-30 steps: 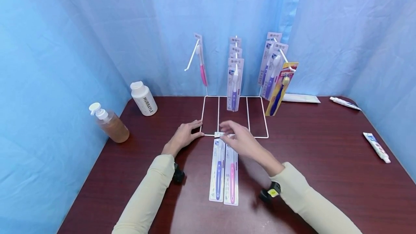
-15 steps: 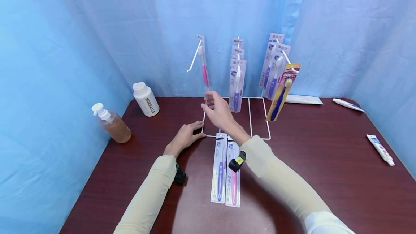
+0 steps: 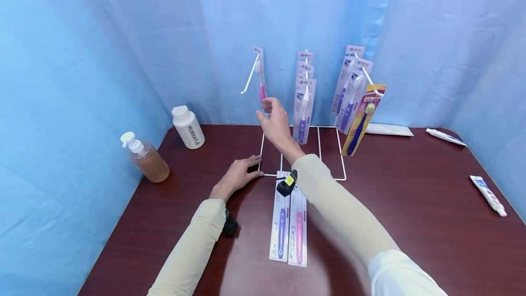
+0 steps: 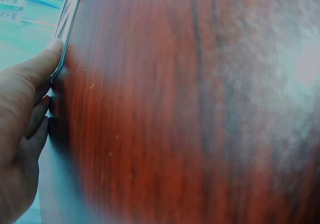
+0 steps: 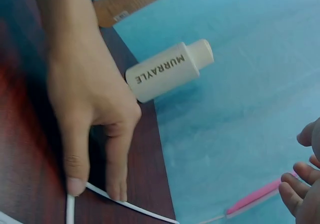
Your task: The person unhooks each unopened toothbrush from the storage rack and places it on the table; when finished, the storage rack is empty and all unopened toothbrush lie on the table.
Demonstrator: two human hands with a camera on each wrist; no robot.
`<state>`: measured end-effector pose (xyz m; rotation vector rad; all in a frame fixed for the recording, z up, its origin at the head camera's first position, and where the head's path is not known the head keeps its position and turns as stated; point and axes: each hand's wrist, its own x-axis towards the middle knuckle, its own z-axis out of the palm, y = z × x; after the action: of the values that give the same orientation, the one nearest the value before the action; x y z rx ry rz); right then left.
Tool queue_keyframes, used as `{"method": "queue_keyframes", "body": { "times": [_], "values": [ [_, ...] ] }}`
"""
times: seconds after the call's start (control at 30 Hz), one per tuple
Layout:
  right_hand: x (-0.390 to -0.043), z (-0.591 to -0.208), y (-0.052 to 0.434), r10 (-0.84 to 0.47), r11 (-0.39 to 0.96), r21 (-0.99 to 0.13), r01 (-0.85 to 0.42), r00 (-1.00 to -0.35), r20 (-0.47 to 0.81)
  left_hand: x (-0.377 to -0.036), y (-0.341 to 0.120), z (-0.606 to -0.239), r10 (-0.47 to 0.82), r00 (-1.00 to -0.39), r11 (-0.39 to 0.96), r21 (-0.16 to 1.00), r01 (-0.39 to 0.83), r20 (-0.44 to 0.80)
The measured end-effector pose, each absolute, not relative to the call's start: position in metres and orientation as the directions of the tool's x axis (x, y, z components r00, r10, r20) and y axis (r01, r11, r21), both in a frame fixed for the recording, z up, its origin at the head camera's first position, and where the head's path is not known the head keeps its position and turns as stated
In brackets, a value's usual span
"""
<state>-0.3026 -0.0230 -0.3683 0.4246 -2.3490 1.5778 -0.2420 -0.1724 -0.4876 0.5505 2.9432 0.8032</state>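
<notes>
My left hand lies flat on the dark wood table, its fingers pressing a front corner of the white wire rack's base; the right wrist view shows the fingertips on the wire. My right hand is raised at the rack's left hook, fingers loosely spread just at the bottom of the hanging pink toothbrush pack. It does not grip the pack. Two packs lie flat under my right forearm, a purple one and a pink one.
More packs hang on the middle hook and right hook, with a yellow pack in front. A white bottle and a pump bottle stand at the left. Two toothpaste tubes lie at the right.
My right hand left the top of the flat packs and rose forward and left to the hanging pink pack. The left hand stayed on the rack's base.
</notes>
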Motion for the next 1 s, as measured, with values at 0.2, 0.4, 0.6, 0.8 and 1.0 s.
{"method": "queue_keyframes", "body": {
  "times": [0.2,0.4,0.6,0.8,1.0],
  "values": [
    [-0.327,-0.361,-0.027,0.021,0.386,-0.867,-0.315,-0.937,0.349,-0.241,-0.172,-0.487,0.344,-0.937,0.810,0.487,0.327,0.057],
    [-0.352,-0.356,-0.033,0.098,0.362,-0.896,-0.256,-0.946,0.310,-0.239,-0.172,-0.489,0.341,-0.938,0.813,0.484,0.325,0.056],
    [-0.368,-0.356,-0.036,0.111,0.378,-0.902,-0.207,-0.958,0.266,-0.240,-0.171,-0.490,0.354,-0.932,0.808,0.479,0.344,0.072],
    [-0.376,-0.359,-0.036,0.095,0.384,-0.903,-0.193,-0.964,0.247,-0.239,-0.170,-0.493,0.360,-0.930,0.805,0.479,0.350,0.076],
    [-0.369,-0.360,-0.036,0.072,0.383,-0.880,-0.279,-0.941,0.330,-0.240,-0.173,-0.491,0.365,-0.925,0.798,0.477,0.368,0.104]
  ]
}}
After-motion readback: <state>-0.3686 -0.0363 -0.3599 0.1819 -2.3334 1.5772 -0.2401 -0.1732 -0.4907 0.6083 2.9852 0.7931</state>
